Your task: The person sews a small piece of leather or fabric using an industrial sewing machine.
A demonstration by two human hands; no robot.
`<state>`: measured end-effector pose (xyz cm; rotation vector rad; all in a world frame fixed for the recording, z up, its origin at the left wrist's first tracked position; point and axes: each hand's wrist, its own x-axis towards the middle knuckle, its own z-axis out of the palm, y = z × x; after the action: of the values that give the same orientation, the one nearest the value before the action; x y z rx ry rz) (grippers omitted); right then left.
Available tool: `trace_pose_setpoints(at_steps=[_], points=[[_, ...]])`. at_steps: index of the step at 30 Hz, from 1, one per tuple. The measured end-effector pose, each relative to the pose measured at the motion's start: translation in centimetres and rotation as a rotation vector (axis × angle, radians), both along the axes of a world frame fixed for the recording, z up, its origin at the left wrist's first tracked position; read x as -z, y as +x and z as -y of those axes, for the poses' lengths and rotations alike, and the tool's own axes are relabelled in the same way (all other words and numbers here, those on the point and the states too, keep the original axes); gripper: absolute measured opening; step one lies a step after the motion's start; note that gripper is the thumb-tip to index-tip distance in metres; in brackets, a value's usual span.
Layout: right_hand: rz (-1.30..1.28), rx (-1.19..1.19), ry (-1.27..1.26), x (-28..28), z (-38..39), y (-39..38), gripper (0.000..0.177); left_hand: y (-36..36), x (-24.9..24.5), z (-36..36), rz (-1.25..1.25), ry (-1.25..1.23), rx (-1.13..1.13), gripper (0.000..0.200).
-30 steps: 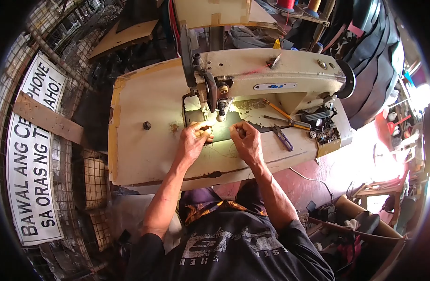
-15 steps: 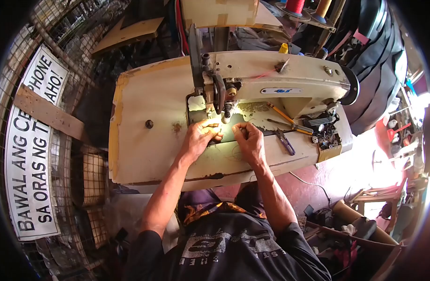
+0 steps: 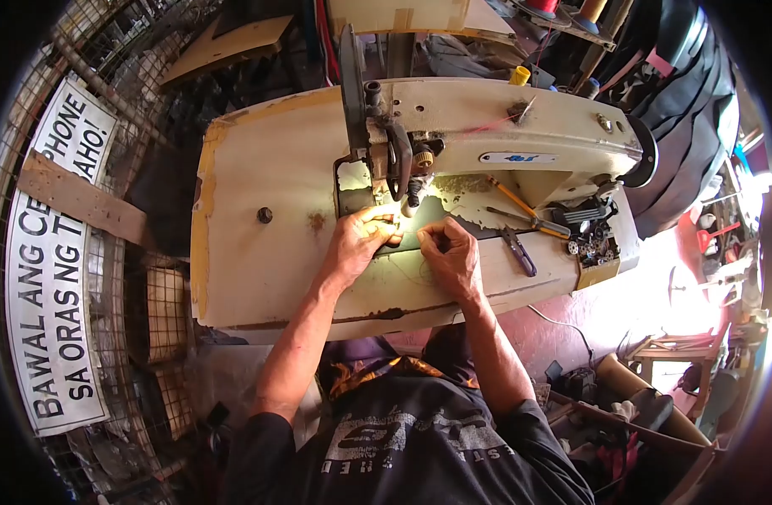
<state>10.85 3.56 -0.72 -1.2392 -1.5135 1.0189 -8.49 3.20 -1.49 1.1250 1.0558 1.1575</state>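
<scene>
A cream sewing machine [image 3: 478, 126] stands on a worn, pale table [image 3: 259, 278], its needle area lit by a small lamp. Just below and left of the needle area is my left hand [image 3: 360, 244], its fingers pinched together on something I cannot make out. My right hand [image 3: 451, 257] is close by on the right, thumb and forefinger pressed together; what they hold, if anything, is too small to tell. A narrow gap separates the two hands over the machine bed.
Right of my hands lie an orange-handled tool [image 3: 512, 195], purple-handled snips [image 3: 519, 252] and a box of small metal parts [image 3: 599, 252]. A yellow spool [image 3: 519, 76] stands behind the machine. A wire grid with a sign [image 3: 53, 261] is at left.
The camera view has shifted slightly, so the machine's head appears further right. Both hands keep nearly the same pinched pose near the needle area.
</scene>
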Motion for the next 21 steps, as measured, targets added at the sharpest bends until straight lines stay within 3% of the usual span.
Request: trace_pose_setpoints(at_steps=[21], points=[[0.033,-0.006,0.006,-0.2,-0.2,0.1,0.011,-0.1,-1.1,0.4,0.105,-0.048,0.039,0.038]])
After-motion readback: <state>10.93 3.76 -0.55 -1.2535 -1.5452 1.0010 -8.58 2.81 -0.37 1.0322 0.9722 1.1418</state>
